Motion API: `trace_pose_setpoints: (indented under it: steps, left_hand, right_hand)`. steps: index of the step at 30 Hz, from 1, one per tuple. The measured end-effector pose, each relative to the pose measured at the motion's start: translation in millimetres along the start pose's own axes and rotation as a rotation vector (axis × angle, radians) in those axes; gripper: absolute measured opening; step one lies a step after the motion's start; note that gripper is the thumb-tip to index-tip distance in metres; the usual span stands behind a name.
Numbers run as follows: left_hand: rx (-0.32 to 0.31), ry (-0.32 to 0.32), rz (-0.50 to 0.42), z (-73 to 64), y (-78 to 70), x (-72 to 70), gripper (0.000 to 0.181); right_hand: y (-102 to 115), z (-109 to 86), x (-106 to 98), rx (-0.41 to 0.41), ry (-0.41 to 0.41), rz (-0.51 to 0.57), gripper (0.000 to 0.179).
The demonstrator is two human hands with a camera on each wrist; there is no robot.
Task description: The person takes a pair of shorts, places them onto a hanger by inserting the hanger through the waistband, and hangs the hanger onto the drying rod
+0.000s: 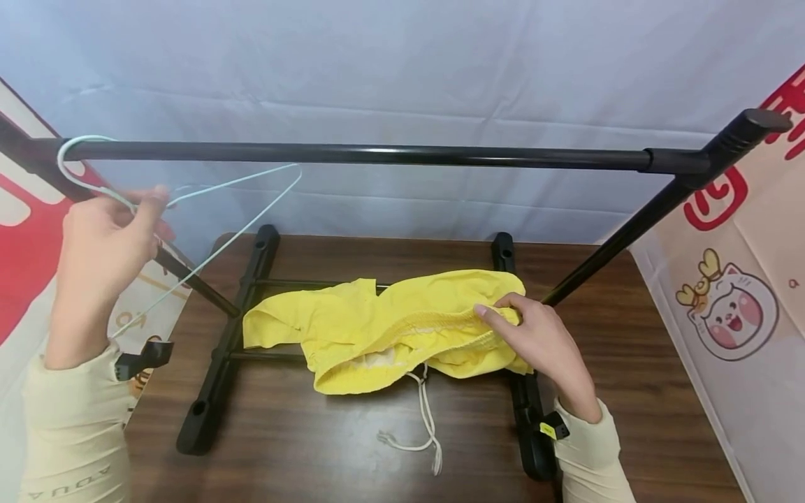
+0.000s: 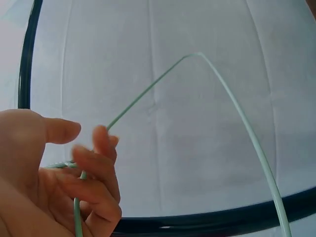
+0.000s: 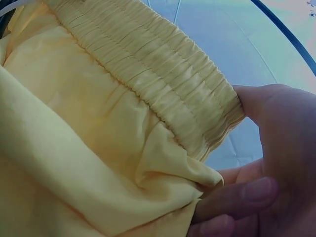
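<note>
Stretching leftward from the right hand [image 1: 546,340], the yellow garment [image 1: 402,314] is being gripped, the hanger [image 2: 268,173] by the left hand [image 1: 108,241].

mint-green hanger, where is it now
At the head view's left, the left hand holds the thin mint-green hanger, hooked over the black tubular rail.

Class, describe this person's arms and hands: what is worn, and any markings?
The left hand and right hand are gloveless. The cream fabric left sleeve bears grey lettering; the right sleeve is cream too. A small black left-wrist device and black right-wrist device show, the latter with a yellow label.
</note>
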State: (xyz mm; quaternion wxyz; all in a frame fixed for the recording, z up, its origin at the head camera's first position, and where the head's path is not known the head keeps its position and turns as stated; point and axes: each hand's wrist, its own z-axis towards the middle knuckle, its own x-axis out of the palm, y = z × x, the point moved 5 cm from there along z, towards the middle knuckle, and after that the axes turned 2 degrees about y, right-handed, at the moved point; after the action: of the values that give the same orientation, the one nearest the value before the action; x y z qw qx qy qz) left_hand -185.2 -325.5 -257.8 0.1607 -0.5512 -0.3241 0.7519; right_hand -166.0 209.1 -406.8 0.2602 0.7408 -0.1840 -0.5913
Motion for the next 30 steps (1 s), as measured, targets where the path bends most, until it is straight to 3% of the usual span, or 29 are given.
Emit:
trace_pose_setpoints:
  steps: [4, 7, 10, 14, 19, 22, 26, 28, 30]
  left_hand:
    - [-0.020, 0.102, -0.031, 2.2, 2.2, 2.8, 0.048]
    - [-0.056, 0.172, -0.011, 5.0, 4.8, 4.8, 0.048]
    - [-0.081, 0.190, -0.003, 7.7, 6.5, 5.2, 0.047]
    - [-0.093, 0.154, -0.033, 8.5, 1.3, 3.3, 0.053]
    - [-0.078, 0.045, -0.069, 3.8, -12.0, -3.3, 0.062]
    - [-0.071, -0.034, -0.131, -0.3, -19.2, -5.8, 0.067]
    - [-0.033, -0.113, -0.244, -7.6, -21.8, -5.5, 0.060]
    - [0.001, -0.116, -0.287, -13.0, -20.6, -2.9, 0.052]
    - [0.025, -0.072, -0.302, -20.2, -18.6, 1.1, 0.043]
  right_hand:
    - [-1, 0.1, 0, 0.000, 0.000, 0.001, 0.065]
    - [-1, 0.0, 1, -0.001, 0.003, -0.002, 0.065]
    - [-2, 0.0, 2, -0.003, 0.011, -0.005, 0.066]
    - [-3, -0.4, 2, -0.004, 0.021, -0.006, 0.067]
    - [-3, -0.5, 3, -0.002, 0.031, -0.002, 0.068]
    - [-3, -0.2, 3, -0.002, 0.032, -0.003, 0.068]
    - [-3, -0.2, 3, -0.002, 0.034, -0.004, 0.068]
    - [-3, -0.3, 3, -0.002, 0.036, -0.004, 0.068]
    - [-3, -0.3, 3, -0.003, 0.039, -0.005, 0.068]
